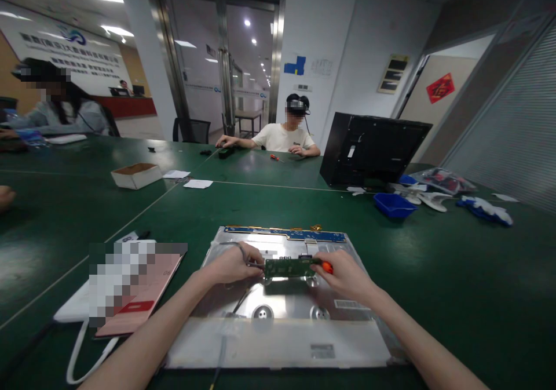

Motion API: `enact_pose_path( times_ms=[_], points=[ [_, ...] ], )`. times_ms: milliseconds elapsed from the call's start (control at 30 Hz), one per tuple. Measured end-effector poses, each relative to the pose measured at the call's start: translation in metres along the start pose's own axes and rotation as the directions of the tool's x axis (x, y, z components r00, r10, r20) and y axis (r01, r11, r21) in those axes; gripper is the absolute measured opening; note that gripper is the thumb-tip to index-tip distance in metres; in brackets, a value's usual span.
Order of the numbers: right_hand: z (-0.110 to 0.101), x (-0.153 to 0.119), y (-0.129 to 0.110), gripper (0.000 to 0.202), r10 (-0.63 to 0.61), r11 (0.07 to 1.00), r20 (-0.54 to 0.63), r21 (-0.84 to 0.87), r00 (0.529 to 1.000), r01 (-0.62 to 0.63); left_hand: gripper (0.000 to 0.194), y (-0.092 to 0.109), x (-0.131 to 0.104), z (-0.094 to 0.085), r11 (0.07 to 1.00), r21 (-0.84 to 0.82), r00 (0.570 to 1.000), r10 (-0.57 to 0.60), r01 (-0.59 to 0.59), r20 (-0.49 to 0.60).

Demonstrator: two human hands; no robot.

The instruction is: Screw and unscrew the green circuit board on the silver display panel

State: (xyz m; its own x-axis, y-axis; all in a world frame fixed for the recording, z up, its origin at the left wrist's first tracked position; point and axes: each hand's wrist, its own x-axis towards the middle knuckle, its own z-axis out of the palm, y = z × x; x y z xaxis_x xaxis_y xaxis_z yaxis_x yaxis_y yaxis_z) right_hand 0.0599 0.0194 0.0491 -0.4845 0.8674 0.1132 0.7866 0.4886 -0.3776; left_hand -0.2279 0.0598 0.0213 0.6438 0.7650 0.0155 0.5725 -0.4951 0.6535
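Green tabletop (pixel 434 297) spreads across a room with glass doors (pixel 219 65) in the far wall, and a metal panel (pixel 278 346) lies flat on it. Far beyond the panel to the left, a person in a light top (pixel 82 117) sits at the table, with a clear bottle (pixel 32 138) in front. Nearer, but still beyond the panel on that side, stands a shallow white box (pixel 141 180). Just left of the panel lie a pink booklet (pixel 125 317) and a white cable (pixel 76 349).

Over the panel's middle, the left hand (pixel 243 263) pinches the left end of a small green circuit board (pixel 286 268); a thin gray strand runs by those fingers, too blurred to identify. The right hand (pixel 341 269) grasps the board's right end, an orange handle (pixel 326 267) showing at its fingertips. A blue strip (pixel 278 233) runs along the panel's far edge. Straight beyond the panel, across the table, sits a person in a white shirt (pixel 282 138), a red screwdriver (pixel 274 157) in front. Beyond the panel to the right are a black monitor (pixel 377 149), a blue tray (pixel 394 204) and, farthest right, blue-and-white gloves (pixel 486 210).
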Motion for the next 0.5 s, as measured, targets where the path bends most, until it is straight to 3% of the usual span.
enact_pose_path(
  times_ms=[167,300,400,500],
  points=[
    [0.005,-0.018,-0.001,0.022,-0.141,0.987,0.030,-0.068,0.990,0.143,0.013,0.003,0.001,0.000,0.999,-0.003,0.999,0.033,-0.033,-0.007],
    [0.016,-0.037,-0.001,0.035,-0.263,0.919,0.081,-0.283,0.961,0.275,0.013,0.006,-0.001,-0.001,0.999,-0.013,0.999,0.043,-0.043,0.001],
    [0.022,-0.046,-0.003,0.044,-0.272,0.870,0.157,-0.383,0.950,0.312,0.020,0.008,-0.003,-0.004,0.999,-0.015,0.998,0.043,-0.043,0.040],
    [0.016,-0.051,-0.008,0.041,-0.222,0.890,0.209,-0.355,0.952,0.285,0.030,0.011,-0.006,-0.006,0.998,-0.045,0.994,0.043,-0.039,0.101]
  ],
)
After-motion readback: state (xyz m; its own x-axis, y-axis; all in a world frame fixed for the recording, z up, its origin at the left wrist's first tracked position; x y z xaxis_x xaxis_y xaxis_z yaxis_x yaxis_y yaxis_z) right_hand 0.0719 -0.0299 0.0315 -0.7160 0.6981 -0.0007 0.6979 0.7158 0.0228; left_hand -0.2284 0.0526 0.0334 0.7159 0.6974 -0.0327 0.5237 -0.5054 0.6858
